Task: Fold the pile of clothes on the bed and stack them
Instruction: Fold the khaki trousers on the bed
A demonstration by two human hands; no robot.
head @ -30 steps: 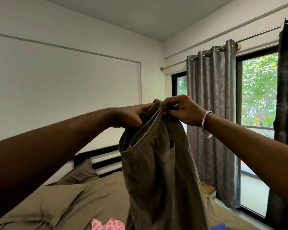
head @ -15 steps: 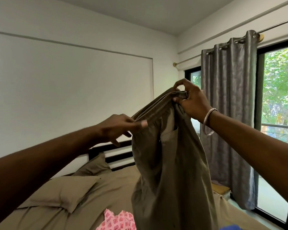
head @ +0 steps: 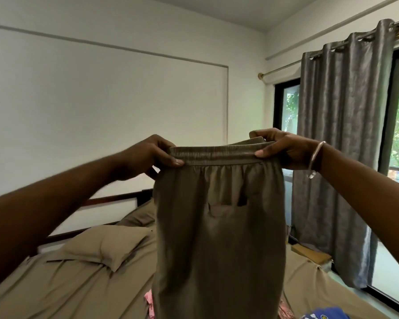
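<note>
A pair of olive-brown trousers (head: 219,238) hangs in the air in front of me, its elastic waistband stretched level. My left hand (head: 152,155) pinches the waistband's left end and my right hand (head: 283,148) pinches its right end; a metal bangle sits on the right wrist. The legs drop out of the frame at the bottom. Below lies the bed (head: 74,286) with its tan sheet. A pink patterned garment (head: 149,302) peeks out behind the trousers, and a blue garment (head: 327,314) lies at the lower right.
A tan pillow (head: 101,247) lies at the head of the bed, against a dark headboard (head: 115,199). A grey curtain (head: 341,146) hangs over the window on the right. A cardboard box (head: 309,252) sits between bed and curtain.
My hands have drawn apart and come level, so the waistband that was bunched and slanted is now stretched flat. The view has swung left.
</note>
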